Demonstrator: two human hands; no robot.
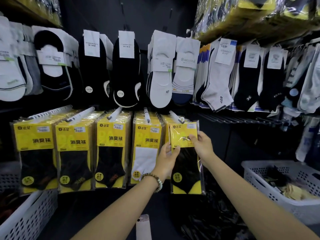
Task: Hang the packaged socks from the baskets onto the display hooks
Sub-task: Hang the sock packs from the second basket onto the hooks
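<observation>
Head view: the sock package [187,163] hangs upright between both hands, yellow header up and long axis vertical, its top at the tip of the rightmost lower hook [176,116]. The left hand [168,154] pinches its left edge. The right hand [201,144] grips the header's right side. A white-sock stack [145,153] crowds its left edge. Open dark wall lies to the right, above a white basket [270,193].

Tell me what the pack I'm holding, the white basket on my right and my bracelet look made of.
The sock pack: clear glossy plastic film over a yellow card insert, judging by the glare and wrinkles. The basket: white moulded plastic, matte, with rows of holes in its walls. The bracelet: round beads, the brown ones probably wood, the pale ones perhaps stone or plastic.
</observation>
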